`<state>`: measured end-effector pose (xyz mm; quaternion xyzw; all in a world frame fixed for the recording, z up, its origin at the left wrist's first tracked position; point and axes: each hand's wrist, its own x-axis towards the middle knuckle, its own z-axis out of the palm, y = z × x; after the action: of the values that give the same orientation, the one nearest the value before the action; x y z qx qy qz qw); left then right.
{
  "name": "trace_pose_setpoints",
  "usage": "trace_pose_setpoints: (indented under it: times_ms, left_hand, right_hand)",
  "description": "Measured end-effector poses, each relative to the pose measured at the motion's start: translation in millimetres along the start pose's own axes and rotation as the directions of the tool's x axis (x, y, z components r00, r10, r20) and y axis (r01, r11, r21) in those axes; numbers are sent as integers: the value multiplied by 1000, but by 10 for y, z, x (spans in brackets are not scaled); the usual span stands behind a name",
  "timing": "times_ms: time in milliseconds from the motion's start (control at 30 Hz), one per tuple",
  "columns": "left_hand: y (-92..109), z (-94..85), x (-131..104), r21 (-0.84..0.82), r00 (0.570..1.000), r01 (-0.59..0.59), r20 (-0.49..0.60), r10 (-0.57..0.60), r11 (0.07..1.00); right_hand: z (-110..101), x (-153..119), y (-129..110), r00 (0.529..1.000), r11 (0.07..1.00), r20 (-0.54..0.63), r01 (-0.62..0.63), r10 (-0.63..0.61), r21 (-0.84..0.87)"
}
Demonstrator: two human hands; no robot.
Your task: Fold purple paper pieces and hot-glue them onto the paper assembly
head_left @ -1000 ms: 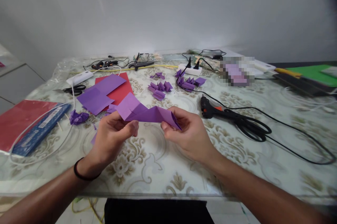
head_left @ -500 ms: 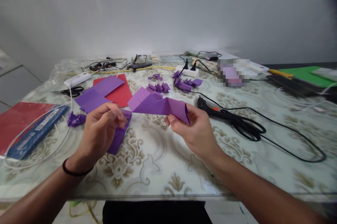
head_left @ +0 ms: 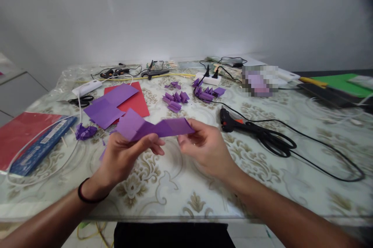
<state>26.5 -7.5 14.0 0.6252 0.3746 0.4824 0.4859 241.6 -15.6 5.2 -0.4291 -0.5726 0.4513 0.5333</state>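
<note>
While the right hand (head_left: 207,146) pinches one end, folded purple paper (head_left: 171,127) spans between hands, left hand (head_left: 121,158) half-curled, gripping loosely.

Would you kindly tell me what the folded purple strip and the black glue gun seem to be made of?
Folded purple strip: probably matte paper or thin card, judging by its sharp creases and thin edges.

Black glue gun: likely hard plastic, fairly dull, judging by its smooth moulded-looking body.

Lettering on the blue packet (head_left: 43,148) is illegible.
</note>
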Motion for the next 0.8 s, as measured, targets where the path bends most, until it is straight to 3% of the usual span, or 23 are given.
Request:
trace_pose_setpoints:
  times_ms: [133, 300, 433, 600, 700, 800]
  left_hand:
    - [-44, -70, 21, -1, 993, -34, -111, 33, 999]
    - [-60, -44, 15, -20, 1000, -11, 22, 12, 1000]
    - [-23, 5, 3, 69, 997, -3, 79, -3, 998]
    - [-41, -22, 20, 24, 985, 53, 160, -57, 998]
    - [-45, -89, 54, -39, 998, 50, 46, -48, 998]
    - [-6, -142, 82, 110, 997, -43, -59, 49, 993]
  right_hand:
    - [-138, 80, -18, 999, 999, 21, 43, -43, 29]
    - [-182, 98, -51, 985, 992, 170, 23, -44, 125]
    - [-118, 55, -15, 955, 983, 297, -37, -18, 179]
    - [-82, 21, -8, 951, 969, 308, -69, -8, 238]
    - [-125, 19, -44, 960, 984, 281, -38, -14, 177]
    - [-180, 34, -52, 960, 998, 278, -7, -11, 65]
